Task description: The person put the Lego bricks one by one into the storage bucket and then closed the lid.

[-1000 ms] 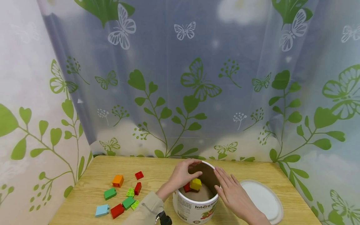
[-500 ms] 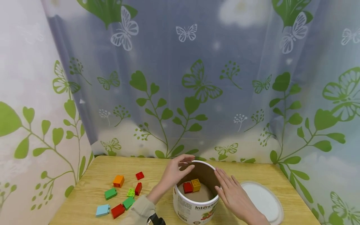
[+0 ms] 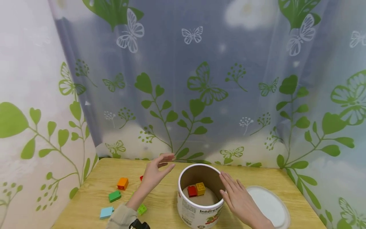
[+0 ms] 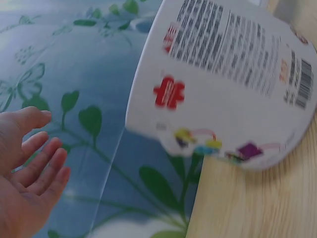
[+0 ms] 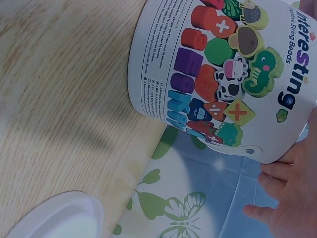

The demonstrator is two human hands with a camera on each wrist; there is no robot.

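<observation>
I judge this step a reach for the loose toy bricks (image 3: 122, 184) on the table (image 3: 161, 206), left hand (image 3: 152, 174) empty, fingers parted, right hand (image 3: 238, 197) straight-fingered against the string-beads tub (image 3: 187, 211) holding a red brick (image 3: 192, 191) and yellow brick (image 3: 200, 189); next calls for a pinch.

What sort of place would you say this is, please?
Probably an indoor tabletop play corner, though I can't be sure: there is a wooden table in front of butterfly-printed sheeting, with toy blocks on it and inside an open white tub.
</observation>
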